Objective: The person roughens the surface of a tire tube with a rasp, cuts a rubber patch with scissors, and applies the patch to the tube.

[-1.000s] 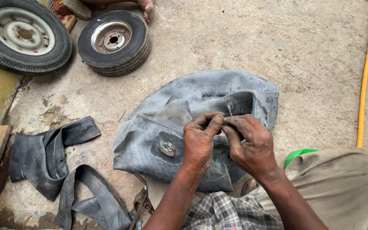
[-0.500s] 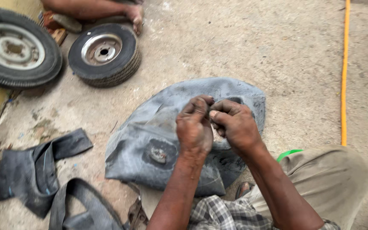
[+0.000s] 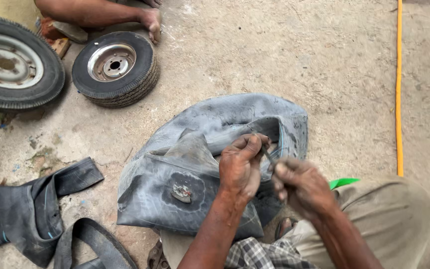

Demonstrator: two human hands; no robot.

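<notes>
Inner tube [image 3: 195, 169] lies folded on the concrete floor [image 3: 299, 60] in front of the knees, valve patch [image 3: 181, 192] facing up. Left hand [image 3: 241, 167] pinches a fold of the rubber, grip closed on it. Right hand [image 3: 302, 187] is blurred, closed around a thin dark tool [image 3: 266, 153] touching the same fold. Looks like mid-repair work on that spot; next move needs steady pinch and careful tool angle. Two wheels [image 3: 115, 67] well apart.

1. Bare concrete floor [image 3: 274, 55], dusty and stained.
2. Folded grey inner tube [image 3: 185, 169] lies centre.
3. Two wheels [image 3: 115, 67], upper left.
4. Black rubber scraps [image 3: 36, 209], lower left.
5. Yellow hose [image 3: 399, 89], right side.
</notes>
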